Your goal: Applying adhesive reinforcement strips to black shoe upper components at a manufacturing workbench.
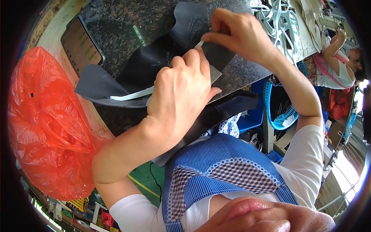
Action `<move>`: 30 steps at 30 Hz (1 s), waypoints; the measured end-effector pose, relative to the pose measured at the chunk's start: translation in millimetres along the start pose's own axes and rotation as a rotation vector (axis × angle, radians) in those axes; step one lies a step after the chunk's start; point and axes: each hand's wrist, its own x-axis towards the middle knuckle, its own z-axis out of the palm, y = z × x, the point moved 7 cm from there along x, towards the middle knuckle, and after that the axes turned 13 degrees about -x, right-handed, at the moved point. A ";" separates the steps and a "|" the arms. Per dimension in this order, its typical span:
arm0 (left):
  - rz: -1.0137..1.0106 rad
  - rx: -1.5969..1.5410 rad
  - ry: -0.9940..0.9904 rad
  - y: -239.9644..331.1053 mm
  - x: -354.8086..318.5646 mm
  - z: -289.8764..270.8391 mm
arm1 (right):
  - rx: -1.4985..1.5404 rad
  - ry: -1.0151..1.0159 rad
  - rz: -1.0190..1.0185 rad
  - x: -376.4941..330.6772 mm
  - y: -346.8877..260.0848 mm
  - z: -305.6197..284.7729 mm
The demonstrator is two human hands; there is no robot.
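A curved black piece of sheet material (145, 63) lies on the dark speckled worktop, its left end bent upward. Along its near edge runs a narrow white strip (131, 94), which passes beneath my left hand (179, 87). That hand is closed over the piece, knuckles up and thumb toward the near edge, with fingertips against the strip. Just beyond it, my right hand (243, 36) is closed in a pinch at the strip's far end, close to the left fingertips. Part of the strip and the left fingers' undersides are hidden.
A phone (83, 46) lies at the left, near a red plastic bag (52, 127). A tangle of pale strips (280, 23) sits at the far right. Below the worktop edge are another black piece (228, 110) and a blue basket (280, 120). Another person (336, 65) is at the right.
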 end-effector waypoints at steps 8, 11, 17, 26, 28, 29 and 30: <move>-0.014 -0.205 0.260 -39.0 4.3 -22.1 | -0.188 0.178 -0.330 -52.6 -25.0 3.0; -0.192 -0.419 0.303 -84.2 -8.6 -24.0 | -0.200 0.176 -0.317 -53.0 -24.5 6.8; -0.376 -0.679 0.335 -89.1 -28.1 -13.9 | -0.148 0.163 -0.290 -51.9 -17.7 8.7; -0.124 -0.403 0.289 -58.1 -15.7 -15.2 | 0.360 -0.143 0.184 -15.9 9.8 10.7; -0.125 -0.339 0.246 -56.0 -12.2 -13.6 | 0.319 -0.108 0.144 -10.5 6.4 11.1; -0.132 -0.351 0.233 -55.1 -11.7 -13.5 | 0.278 -0.077 0.105 -9.5 4.5 10.2; -0.138 -0.363 0.220 -54.9 -11.9 -13.4 | 0.277 -0.076 0.106 -10.9 5.8 11.1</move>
